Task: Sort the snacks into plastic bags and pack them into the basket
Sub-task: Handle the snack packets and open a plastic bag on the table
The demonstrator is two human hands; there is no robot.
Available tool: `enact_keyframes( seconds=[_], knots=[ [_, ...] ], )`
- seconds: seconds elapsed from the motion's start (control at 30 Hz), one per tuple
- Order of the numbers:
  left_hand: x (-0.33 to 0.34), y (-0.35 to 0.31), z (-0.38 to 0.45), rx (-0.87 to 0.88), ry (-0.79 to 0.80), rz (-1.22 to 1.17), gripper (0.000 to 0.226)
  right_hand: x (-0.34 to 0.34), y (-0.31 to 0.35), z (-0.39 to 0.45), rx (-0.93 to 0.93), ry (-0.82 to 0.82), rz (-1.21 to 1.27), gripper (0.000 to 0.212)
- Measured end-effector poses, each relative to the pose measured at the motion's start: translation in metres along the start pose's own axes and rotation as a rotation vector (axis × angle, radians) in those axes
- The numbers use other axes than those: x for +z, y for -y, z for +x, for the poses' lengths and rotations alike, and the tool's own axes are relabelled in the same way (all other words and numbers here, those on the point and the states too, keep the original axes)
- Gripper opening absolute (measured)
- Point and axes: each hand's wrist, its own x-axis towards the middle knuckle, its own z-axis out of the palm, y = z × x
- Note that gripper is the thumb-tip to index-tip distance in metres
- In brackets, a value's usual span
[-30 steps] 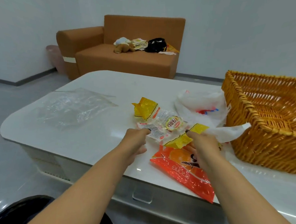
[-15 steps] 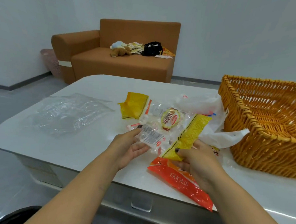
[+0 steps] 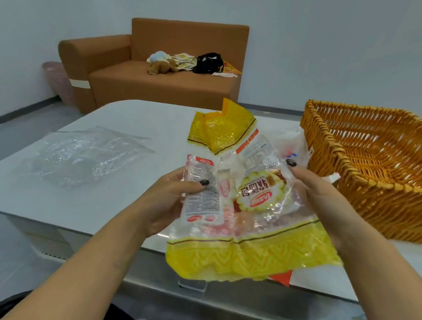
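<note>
Yellow-and-clear snack pack is held up off the white table, gripped at its left edge by the left hand and its right edge by the right hand, fingers curled round the film, probably so it's spread flat for checking. Clear plastic bag is lying far left, wicker basket is parked right, close for packing, nothing visible inside it yet

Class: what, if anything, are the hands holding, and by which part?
A yellow-and-clear snack packet: left hand pinches its left edge, right hand its right edge.
</note>
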Motion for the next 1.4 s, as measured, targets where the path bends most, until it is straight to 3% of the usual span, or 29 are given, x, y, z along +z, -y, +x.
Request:
enact_keyframes(
  seconds=[0.1, 0.2, 0.27, 0.4, 0.6, 0.87, 0.97, 1.07, 1.13, 1.27, 1.33, 1.4],
  knots=[
    [0.001, -0.002, 0.000, 0.017, 0.004, 0.001, 0.024, -0.006, 0.000, -0.001, 0.033, 0.108, 0.055, 0.038],
    [0.004, -0.002, 0.000, 0.028, 0.022, 0.035, 0.023, -0.016, -0.002, 0.003, 0.059, 0.199, -0.085, 0.027],
    [0.007, 0.000, 0.000, 0.028, 0.035, 0.065, 0.025, -0.020, -0.005, 0.005, 0.077, 0.161, -0.161, 0.020],
    [0.008, 0.000, 0.001, 0.023, 0.042, 0.056, 0.027, -0.022, -0.011, 0.007, 0.086, 0.138, -0.258, 0.037],
    [0.003, 0.002, 0.004, 0.006, 0.118, -0.077, 0.042, -0.027, -0.017, 0.013, 0.050, 0.065, -0.213, 0.033],
    [-0.001, 0.003, 0.008, -0.036, -0.007, -0.292, 0.033, -0.028, -0.023, 0.018, 0.064, 0.070, -0.159, 0.029],
    [-0.001, 0.002, 0.007, -0.053, -0.063, -0.296, 0.024, -0.029, -0.020, 0.019, -0.026, -0.025, -0.205, 0.029],
    [0.002, 0.007, 0.007, -0.113, -0.068, -0.123, 0.048, -0.026, -0.020, 0.018, -0.203, -0.102, -0.396, 0.046],
    [0.008, 0.011, 0.006, -0.153, -0.005, -0.065, 0.066, -0.021, -0.021, 0.016, -0.338, -0.146, -0.491, 0.046],
    [0.019, 0.013, 0.004, -0.200, 0.078, -0.094, 0.053, -0.016, -0.030, 0.018, -0.639, -0.197, -0.549, 0.025],
    [0.021, 0.014, 0.005, -0.223, 0.075, -0.143, 0.059, -0.019, -0.036, 0.023, -0.721, -0.234, -0.596, 0.034],
    [0.021, 0.013, 0.005, -0.207, 0.076, -0.170, 0.050, -0.022, -0.037, 0.025, -0.780, -0.243, -0.684, 0.047]
  ],
)
